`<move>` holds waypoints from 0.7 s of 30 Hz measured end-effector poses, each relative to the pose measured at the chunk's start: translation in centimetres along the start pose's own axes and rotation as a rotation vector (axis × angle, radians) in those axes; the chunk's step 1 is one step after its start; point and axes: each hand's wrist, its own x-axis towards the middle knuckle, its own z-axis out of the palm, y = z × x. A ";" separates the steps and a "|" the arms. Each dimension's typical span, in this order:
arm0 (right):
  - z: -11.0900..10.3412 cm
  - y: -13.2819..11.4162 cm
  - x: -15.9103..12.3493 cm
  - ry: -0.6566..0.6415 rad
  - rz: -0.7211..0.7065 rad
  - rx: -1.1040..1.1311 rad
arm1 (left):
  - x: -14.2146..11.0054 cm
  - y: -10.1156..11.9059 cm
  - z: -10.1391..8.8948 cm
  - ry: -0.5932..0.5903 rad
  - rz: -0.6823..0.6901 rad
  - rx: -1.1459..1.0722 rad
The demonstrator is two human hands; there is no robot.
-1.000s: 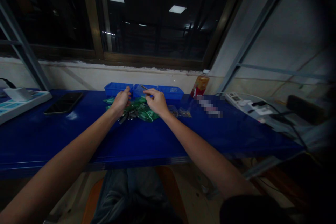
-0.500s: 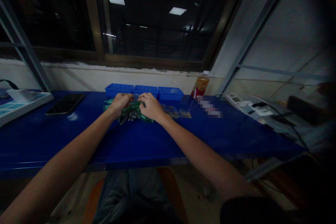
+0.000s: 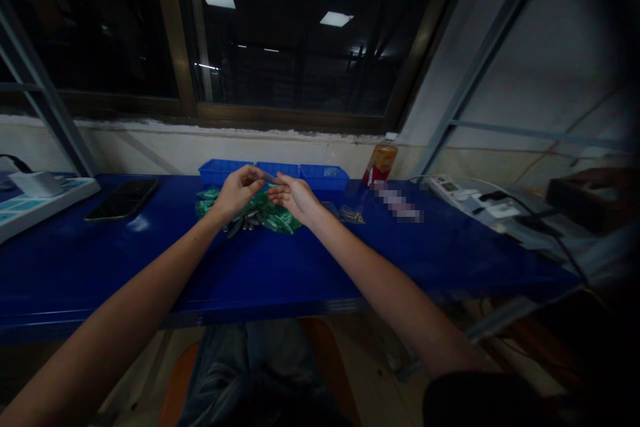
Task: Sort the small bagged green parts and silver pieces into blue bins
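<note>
My left hand (image 3: 237, 192) is raised over the green plastic bag (image 3: 283, 217), with thumb and fingers closed in a pinch. Between the two hands stretches a small, thin, see-through plastic bag (image 3: 271, 178). The thumb and forefinger of my right hand (image 3: 296, 197) pinch its other end, while the remaining fingers hang loose, palm turned inward. Dark metal cylindrical pieces (image 3: 244, 222) spill from the green bag onto the blue table (image 3: 280, 273). To the right of them lie clear bags of small brass-coloured parts (image 3: 353, 215).
Three blue bins (image 3: 324, 177) stand along the wall; the right one holds something clear. Further right are a drink bottle (image 3: 382, 161) and a blurred-out item (image 3: 399, 203). A phone (image 3: 123, 200) and a power strip (image 3: 47, 200) lie left; another power strip (image 3: 473, 203) lies right.
My right hand has turned so its palm faces inward and its lower fingers have loosened. The thin clear bag now shows stretched between my hands, which are slightly higher.
</note>
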 end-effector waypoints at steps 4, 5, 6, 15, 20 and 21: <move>-0.1 -0.1 0.1 -0.091 0.050 0.067 | 0.1 0.1 0.0 -0.020 0.105 0.043; -0.1 -0.1 0.1 -0.113 0.080 0.069 | 0.0 0.1 0.0 -0.010 0.130 0.070; -0.1 -0.1 0.0 -0.131 0.115 0.064 | 0.0 0.2 0.0 -0.001 0.153 0.098; -0.6 0.1 0.5 -0.002 -0.104 -0.152 | -0.1 0.4 0.3 0.093 -0.056 -0.024; -0.8 0.7 0.9 0.070 -0.271 -0.448 | -0.1 0.5 0.3 0.040 -0.233 -0.019; -0.8 0.9 0.9 0.051 -0.306 -0.498 | -0.1 0.5 0.3 0.013 -0.212 0.002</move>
